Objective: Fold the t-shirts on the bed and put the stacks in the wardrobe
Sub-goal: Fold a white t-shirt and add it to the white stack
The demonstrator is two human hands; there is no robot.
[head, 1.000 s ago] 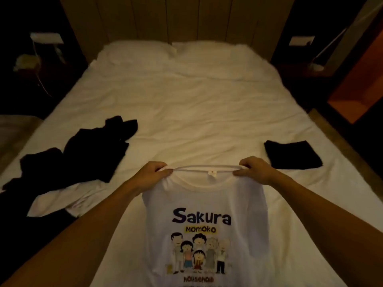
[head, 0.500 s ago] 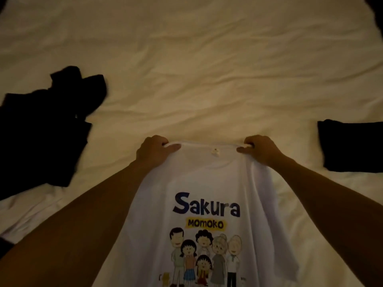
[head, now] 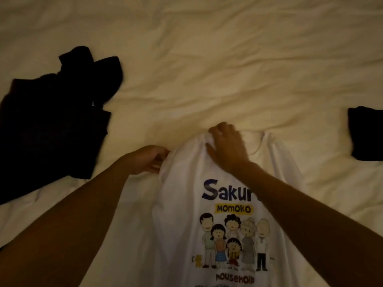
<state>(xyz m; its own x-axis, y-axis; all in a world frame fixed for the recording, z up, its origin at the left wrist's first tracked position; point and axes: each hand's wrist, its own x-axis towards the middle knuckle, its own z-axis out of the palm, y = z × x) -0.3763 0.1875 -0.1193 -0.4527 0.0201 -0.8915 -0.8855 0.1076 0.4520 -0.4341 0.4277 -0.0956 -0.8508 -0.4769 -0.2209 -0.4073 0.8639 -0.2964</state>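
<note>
Head view: my white printed t-shirt (head: 207, 204) lies print side up on the bed (head: 207, 59), collar pointing away from me, so that I can flatten it before making the first fold. My left hand (head: 149, 160) is at the shirt's left shoulder edge, fingers curled and apparently pinching the fabric there, probably to draw the sleeve out or fold it in; the light is dim, so I cannot be sure how firm that pinch is. My right hand (head: 226, 146) reaches across my body and rests palm down near the collar (head: 257, 146), fingers fairly straight, pressing the cloth to the sheet so the shirt stays put while the other hand works. A loose heap of dark garments (head: 53, 121) sits on the bed to my left, apparently unfolded and waiting. A dark folded garment (head: 366, 133) lies at the right edge of view, well apart from the shirt, seemingly the start of a stack. The wardrobe is not in view, and no container appears here.
</note>
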